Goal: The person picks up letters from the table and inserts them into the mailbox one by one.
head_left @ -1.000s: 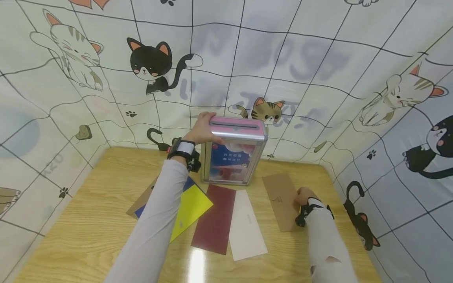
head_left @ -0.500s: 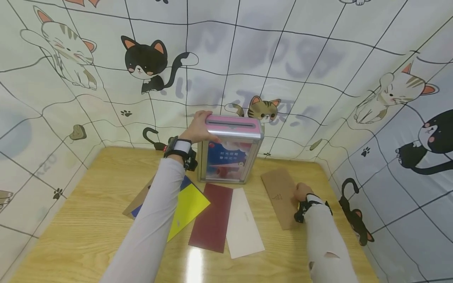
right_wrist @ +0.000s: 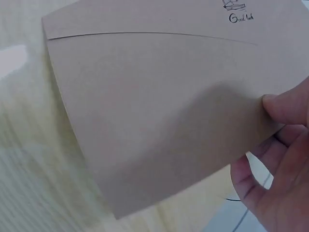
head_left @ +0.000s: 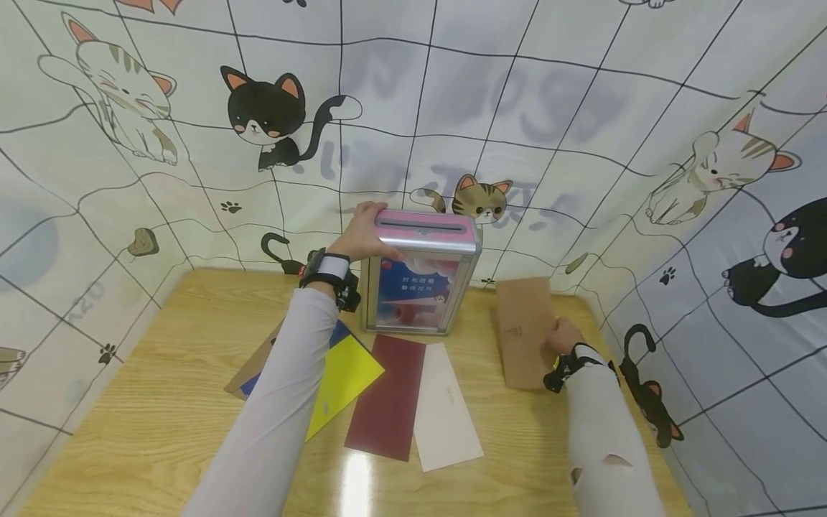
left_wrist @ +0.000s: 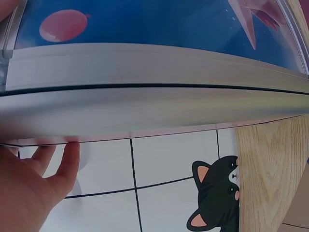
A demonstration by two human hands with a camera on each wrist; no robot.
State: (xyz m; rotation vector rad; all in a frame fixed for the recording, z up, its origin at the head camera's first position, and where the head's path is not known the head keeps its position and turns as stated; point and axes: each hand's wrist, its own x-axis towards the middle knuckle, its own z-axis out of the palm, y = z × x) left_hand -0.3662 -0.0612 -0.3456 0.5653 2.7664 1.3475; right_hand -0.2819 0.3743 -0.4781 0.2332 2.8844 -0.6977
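At the back of the table, a slotted box [head_left: 426,244] with a pink top, silver frame and blue picture front stands upright. My left hand [head_left: 363,235] grips its top left corner, thumb on the front and fingers behind; the left wrist view shows those fingertips [left_wrist: 71,154] at the far edge. To the box's right, my right hand [head_left: 565,334] pinches the long edge of a brown paper envelope [head_left: 525,323]. In the right wrist view the thumb lies on the envelope's [right_wrist: 145,111] printed face, which is raised off the wood, with a flap seam showing.
In front of the box lie a maroon envelope [head_left: 388,395] and a cream envelope [head_left: 447,416]. A yellow envelope [head_left: 342,380] with blue and brown paper pieces lies partly under my left sleeve [head_left: 265,424]. Cat-printed cloth [head_left: 388,86] rises behind the wooden table [head_left: 161,359].
My right hand has lifted the brown envelope off the table, moving it slightly up and to the right and turning it more upright. The left hand keeps its grip on the box.
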